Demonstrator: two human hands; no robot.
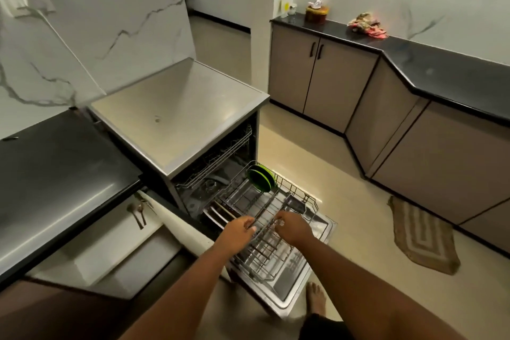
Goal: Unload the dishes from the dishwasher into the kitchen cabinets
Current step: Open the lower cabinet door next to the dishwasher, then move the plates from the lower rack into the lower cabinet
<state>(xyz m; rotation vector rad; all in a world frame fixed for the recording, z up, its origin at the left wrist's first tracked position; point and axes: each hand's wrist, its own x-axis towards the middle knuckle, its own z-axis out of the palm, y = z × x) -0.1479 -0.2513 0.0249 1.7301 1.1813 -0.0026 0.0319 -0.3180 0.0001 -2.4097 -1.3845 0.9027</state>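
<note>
No legible text anywhere.

Dishwasher [179,107] door [298,281] down, lower rack [276,218] pulled out over it. 2 plates [260,177] upright at rack's far corner. Both hands at rack's near middle, left hand [237,232] beside right hand [292,229]. Open drawer [110,251] left of dishwasher, 2 spoons [137,212] in it. Mat [422,237] on floor, right.

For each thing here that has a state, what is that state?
Dishwasher door: open, folded down.
Lower rack: pulled out over the door.
Green plates: upright at the rack's far end.
Left hand: grips the rack wire.
Right hand: grips the rack wire.
Drawer: open, spoons inside.
</note>
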